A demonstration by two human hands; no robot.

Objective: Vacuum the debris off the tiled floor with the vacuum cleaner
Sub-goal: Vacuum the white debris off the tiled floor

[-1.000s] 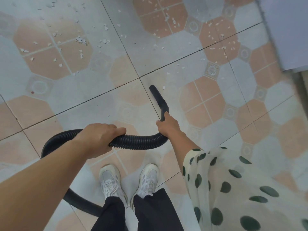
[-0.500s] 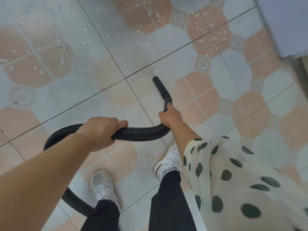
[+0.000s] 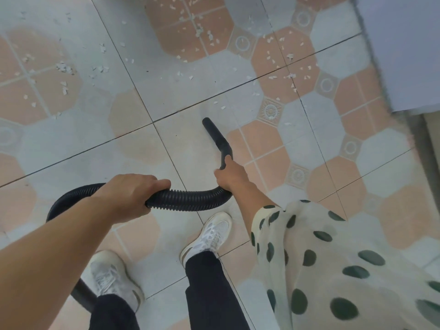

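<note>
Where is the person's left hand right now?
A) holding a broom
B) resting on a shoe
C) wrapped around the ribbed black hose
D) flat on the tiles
C: the left hand curls over the ribbed hose, while the right hand holds the rigid nozzle.

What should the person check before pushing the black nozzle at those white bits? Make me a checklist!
1. Right hand grips the nozzle at its bend: ok.
2. Left hand grips the ribbed hose: ok.
3. Nozzle tip touching the floor: cannot tell.
4. White bits lie ahead of the tip: ok.
5. Hose clear of the feet: not ok, it runs right beside the left shoe.
</note>
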